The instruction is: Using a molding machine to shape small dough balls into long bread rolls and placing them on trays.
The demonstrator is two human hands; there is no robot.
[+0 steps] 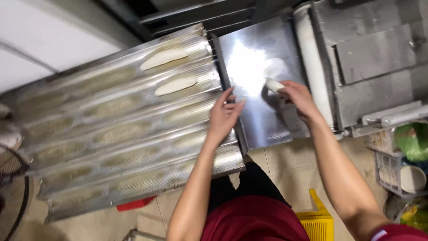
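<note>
On the steel chute, right hand [298, 96]: fingers pinch one end of a pale rolled dough piece [273, 85].
Left hand [224, 114]: fingers spread, empty, over the chute's left edge.
Chute: shiny sloped metal sheet [258, 120] below a white roller [312, 62].
Tray: corrugated perforated metal baking tray [133, 151], two shaped dough loaves [164, 58] in upper grooves.

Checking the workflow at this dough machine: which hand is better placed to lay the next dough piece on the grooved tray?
Probably the right hand: it already grips the dough piece on the steel chute. The left hand is empty, open, at the grooved tray edge.
</note>
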